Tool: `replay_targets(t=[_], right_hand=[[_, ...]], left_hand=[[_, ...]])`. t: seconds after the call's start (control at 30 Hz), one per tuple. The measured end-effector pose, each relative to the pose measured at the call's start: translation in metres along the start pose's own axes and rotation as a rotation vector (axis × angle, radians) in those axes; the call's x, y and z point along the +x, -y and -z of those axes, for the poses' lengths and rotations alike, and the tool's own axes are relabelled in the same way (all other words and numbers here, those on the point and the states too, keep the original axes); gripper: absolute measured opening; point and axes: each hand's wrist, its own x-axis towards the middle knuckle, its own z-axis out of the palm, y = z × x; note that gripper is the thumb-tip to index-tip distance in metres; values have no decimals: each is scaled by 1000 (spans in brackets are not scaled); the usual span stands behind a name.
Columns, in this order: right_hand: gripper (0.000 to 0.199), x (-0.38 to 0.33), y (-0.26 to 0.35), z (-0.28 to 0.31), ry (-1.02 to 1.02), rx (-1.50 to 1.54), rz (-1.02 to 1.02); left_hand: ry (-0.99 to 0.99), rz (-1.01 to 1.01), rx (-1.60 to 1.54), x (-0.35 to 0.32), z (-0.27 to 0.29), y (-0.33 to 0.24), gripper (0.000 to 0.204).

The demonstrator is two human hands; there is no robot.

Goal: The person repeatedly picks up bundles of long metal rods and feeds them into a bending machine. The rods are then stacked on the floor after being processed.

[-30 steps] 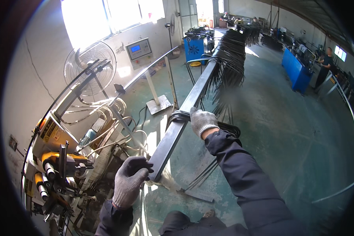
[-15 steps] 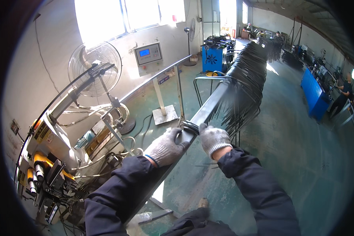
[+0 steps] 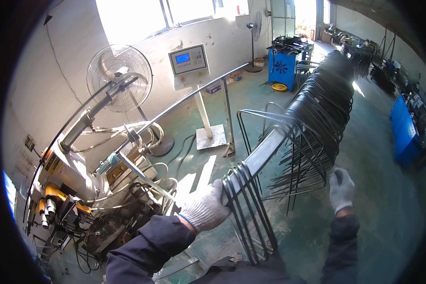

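the left hand (image 3: 206, 206), in a pale knit glove, presses the left edge of a small row of dark bent metal rods (image 3: 251, 212); its fingertips are hidden, so i cannot tell its grip. those rods hang over the near part of a long grey rectangular metal bar (image 3: 266, 154). the gloved right hand (image 3: 341, 190), loosely curled, thumb and fingers apart, is just right of a larger, farther bundle of dark bent rods (image 3: 319, 113). green floor (image 3: 378, 203) stretches right toward a blue metal bench (image 3: 404, 132).

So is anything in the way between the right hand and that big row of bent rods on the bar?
Nothing visible: in this view, the right hand is just right of the big row of bent rods, with only floor showing between.
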Motion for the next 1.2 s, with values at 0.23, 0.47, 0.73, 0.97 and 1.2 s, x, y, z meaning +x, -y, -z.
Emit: replay_targets(t=[0.23, 0.47, 0.73, 0.97, 1.2], right_hand=[[46, 83, -160, -98, 677, 182, 18], [82, 154, -93, -189, 927, 557, 238], [33, 171, -43, -173, 1427, 738, -110], [34, 86, -103, -53, 1391, 886, -435], [55, 123, -45, 38, 528, 758, -227]], left_hand=[[-162, 131, 99, 21, -18, -25, 66], [-396, 163, 155, 33, -37, -46, 52], [-943, 85, 237, 22, -83, -84, 43], [-645, 398, -1142, -20, -165, -150, 64], [-148, 355, -1232, 97, -133, -164, 44]])
